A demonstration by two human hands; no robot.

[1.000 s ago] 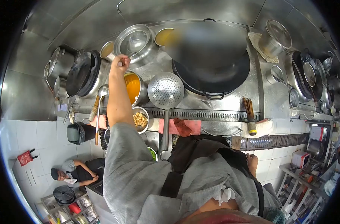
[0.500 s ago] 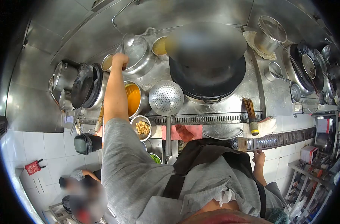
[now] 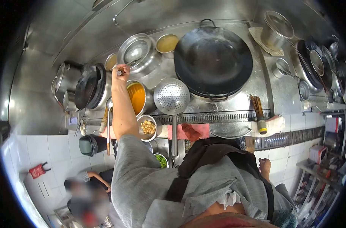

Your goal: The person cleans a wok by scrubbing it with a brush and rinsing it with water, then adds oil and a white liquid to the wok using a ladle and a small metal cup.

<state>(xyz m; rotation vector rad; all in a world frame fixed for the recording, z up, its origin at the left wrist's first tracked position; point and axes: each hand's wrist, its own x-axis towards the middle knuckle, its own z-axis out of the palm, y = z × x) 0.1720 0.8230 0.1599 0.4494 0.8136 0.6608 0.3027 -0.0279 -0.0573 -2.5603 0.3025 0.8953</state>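
My left hand is closed around the dark-ended handle of a ladle, whose bowl end dips into a round metal pot of clear liquid. Close under my forearm stands a metal pot of orange liquid. Low at my right side, well away from the stove, my right hand hangs with its fingers curled. Nothing shows in that hand. A large black wok sits on the stove, with a perforated strainer lying to its left.
A bowl of pale browned pieces and a bowl of chopped greens stand near my body. A bamboo brush lies at the stove's front edge. Stacked woks stand left. Another person is at lower left.
My left hand has drawn back slightly toward me, and the ladle has turned so its bowl is down in the pot. A blurred patch over the wok has gone. My right hand remains low.
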